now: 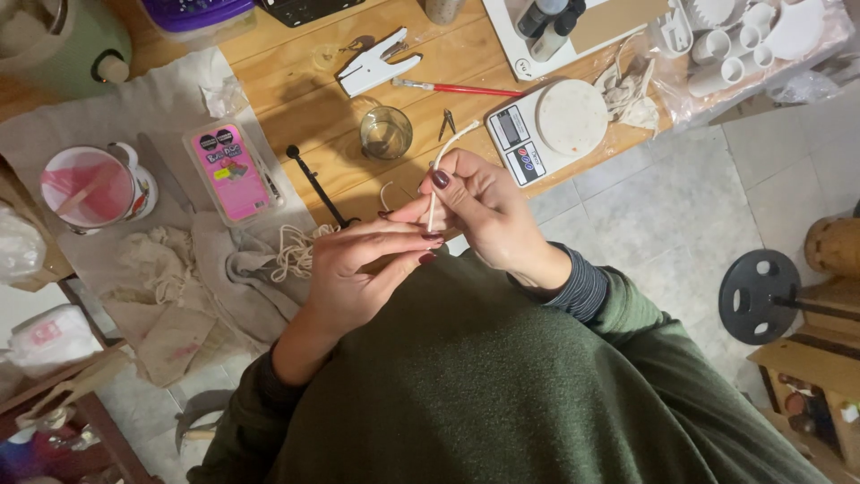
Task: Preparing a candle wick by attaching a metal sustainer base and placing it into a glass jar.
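Note:
A short white cotton wick (pixel 436 184) stands upright between both my hands, over the near edge of a wooden table (pixel 296 90). My right hand (pixel 488 211) pinches its upper part between thumb and fingers. My left hand (pixel 358 269) pinches its lower end with the fingertips. The wick's frayed top bends toward a white kitchen scale (pixel 551 125). A small glass cup (pixel 386 133) stands just beyond my hands. A pile of loose white wick cord (pixel 296 251) lies on a grey cloth to the left.
On the table: a pink box (pixel 231 170), a mug with pink contents (pixel 90 186), a black rod (pixel 315 184), a white stapler-like tool (pixel 376 63), a red-handled brush (pixel 461 89), small nippers (pixel 447 122). White moulds (pixel 743 40) sit far right. A black weight plate (pixel 760 296) lies on the tiled floor.

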